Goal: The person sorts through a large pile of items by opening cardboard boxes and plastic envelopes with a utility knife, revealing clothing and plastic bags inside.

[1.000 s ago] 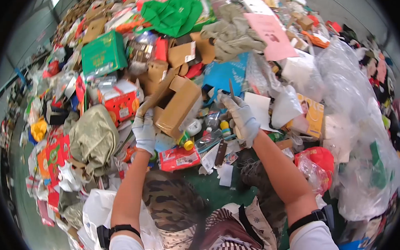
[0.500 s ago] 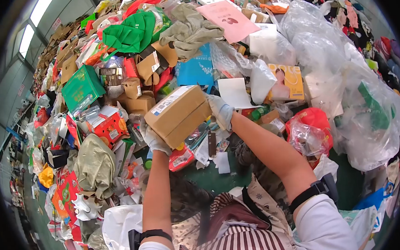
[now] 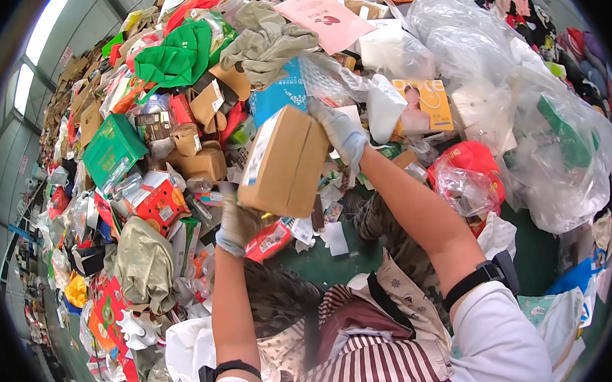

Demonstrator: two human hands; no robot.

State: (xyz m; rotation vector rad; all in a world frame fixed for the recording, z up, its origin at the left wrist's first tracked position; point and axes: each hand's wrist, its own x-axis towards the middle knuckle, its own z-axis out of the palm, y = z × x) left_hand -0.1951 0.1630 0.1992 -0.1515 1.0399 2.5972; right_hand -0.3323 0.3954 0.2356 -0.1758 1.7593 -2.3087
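Note:
A brown cardboard box [image 3: 287, 168] with a white label on one face is held up, tilted, in front of me. My right hand [image 3: 343, 135], in a pale work glove, grips its upper right edge, fingers at the far top corner. Beside the box's lower left corner is my left hand [image 3: 237, 222], also gloved and smeared by motion. I cannot make out whether its fingers touch the cardboard. Behind the box lies a blue bag [image 3: 280, 92] on the heap.
A tall heap of mixed waste surrounds me: a green box [image 3: 115, 149], a green bag [image 3: 178, 56], a yellow printed box [image 3: 423, 107] and large clear plastic bags [image 3: 553, 150]. Under me, the green floor [image 3: 351, 261] shows between my legs, with paper scraps on it.
The box has turned more upright, its labelled face now toward the left. My left hand has dropped from the box's side to its lower corner; my right hand has moved slightly up.

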